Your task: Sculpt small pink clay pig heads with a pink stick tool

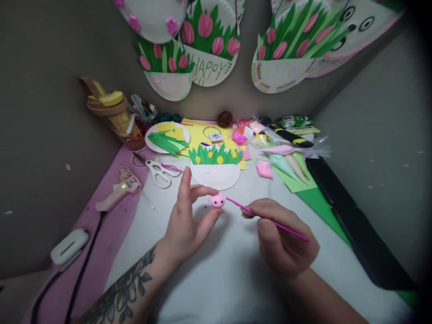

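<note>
Between the thumb and forefinger of my left hand (189, 216) is a small pink clay animal head (217, 201) with two dark eyes and little ears. My right hand (286, 236) grips a thin magenta modelling tool (273, 222) like a pen. The tool's tip reaches the right side of the clay head, by an ear; whether it touches is too small to tell. Just behind my hands lies a white paper-plate pocket (216, 176) with green paper grass and yellow flowers.
Scissors (160, 173) and a pink glue gun (119, 191) with a black cord lie to the left. A tumbler (116, 119) stands at the back left. Clay bags (286, 164) and a black phone-like object (367, 243) lie right. Tulip paper-plate crafts (216, 45) hang on the wall.
</note>
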Demonstrator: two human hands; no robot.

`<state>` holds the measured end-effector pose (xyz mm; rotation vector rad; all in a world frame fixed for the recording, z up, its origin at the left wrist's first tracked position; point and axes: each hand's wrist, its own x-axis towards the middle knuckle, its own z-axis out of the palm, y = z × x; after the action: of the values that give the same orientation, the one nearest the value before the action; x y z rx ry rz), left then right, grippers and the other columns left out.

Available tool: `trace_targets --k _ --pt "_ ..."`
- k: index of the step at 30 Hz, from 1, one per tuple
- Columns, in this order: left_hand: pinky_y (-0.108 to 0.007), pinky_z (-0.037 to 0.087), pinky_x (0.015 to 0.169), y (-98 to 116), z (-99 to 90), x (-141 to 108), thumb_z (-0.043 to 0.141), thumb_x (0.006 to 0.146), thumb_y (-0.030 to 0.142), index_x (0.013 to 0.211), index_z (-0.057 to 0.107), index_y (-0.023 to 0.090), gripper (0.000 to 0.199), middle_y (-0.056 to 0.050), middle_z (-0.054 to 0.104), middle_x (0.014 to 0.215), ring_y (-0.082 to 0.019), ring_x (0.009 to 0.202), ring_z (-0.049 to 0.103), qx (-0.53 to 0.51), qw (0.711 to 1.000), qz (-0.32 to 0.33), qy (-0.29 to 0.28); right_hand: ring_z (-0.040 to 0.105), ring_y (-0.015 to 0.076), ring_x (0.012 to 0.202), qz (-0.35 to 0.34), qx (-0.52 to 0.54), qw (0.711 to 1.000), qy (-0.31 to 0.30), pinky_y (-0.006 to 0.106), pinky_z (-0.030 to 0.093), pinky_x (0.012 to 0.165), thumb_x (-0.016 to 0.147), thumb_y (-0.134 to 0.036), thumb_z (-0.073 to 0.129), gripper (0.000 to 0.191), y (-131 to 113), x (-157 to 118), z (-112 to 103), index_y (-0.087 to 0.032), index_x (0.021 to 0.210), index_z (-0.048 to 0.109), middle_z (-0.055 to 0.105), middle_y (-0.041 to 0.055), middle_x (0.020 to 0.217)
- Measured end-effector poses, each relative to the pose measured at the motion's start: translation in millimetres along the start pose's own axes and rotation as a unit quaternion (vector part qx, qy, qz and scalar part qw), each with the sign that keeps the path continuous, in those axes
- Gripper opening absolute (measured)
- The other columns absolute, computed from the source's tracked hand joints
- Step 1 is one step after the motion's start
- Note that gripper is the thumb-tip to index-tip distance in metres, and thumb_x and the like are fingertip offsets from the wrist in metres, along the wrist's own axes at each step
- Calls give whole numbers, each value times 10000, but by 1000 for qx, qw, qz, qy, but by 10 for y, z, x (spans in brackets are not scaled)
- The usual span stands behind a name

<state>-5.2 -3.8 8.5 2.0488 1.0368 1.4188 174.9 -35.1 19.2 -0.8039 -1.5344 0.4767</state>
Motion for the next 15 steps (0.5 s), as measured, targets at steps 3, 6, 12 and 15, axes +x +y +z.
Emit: trace_targets --k 3,6,12,15 --pt "-409 452 977 5 -6 0 665 788 105 1510 7 217 983 -41 681 966 -171 938 641 1 1000 1 0 656 212 792 -18 -3 1000 -19 396 534 660 770 17 517 429 21 -1 -17 -181 1127 649 688 67 894" --pt "-407 451 977 7 -9 6 666 787 103 1510 7 216 984 -41 681 968 -171 939 640 -2 1000 -3 1 659 210 778 -25 -8 1000 -13 398 539 659 758 22 513 444 30 1 -15 -193 1122 649 684 60 883" --pt "-396 440 991 7 -16 6 672 781 103 1510 0 212 997 -32 682 965 -166 942 636 3 1000 1 4 658 207 764 -45 -26 998 -30 387 544 643 734 37 508 450 7 34 -18 -178 1106 639 664 64 869" --pt "-398 432 1000 3 -19 6 676 780 107 1509 -4 213 1003 -33 683 972 -166 946 635 7 1000 3 0 654 197 753 -72 -46 996 -40 374 546 641 718 52 502 462 -17 78 -6 -176 1098 634 654 62 860"
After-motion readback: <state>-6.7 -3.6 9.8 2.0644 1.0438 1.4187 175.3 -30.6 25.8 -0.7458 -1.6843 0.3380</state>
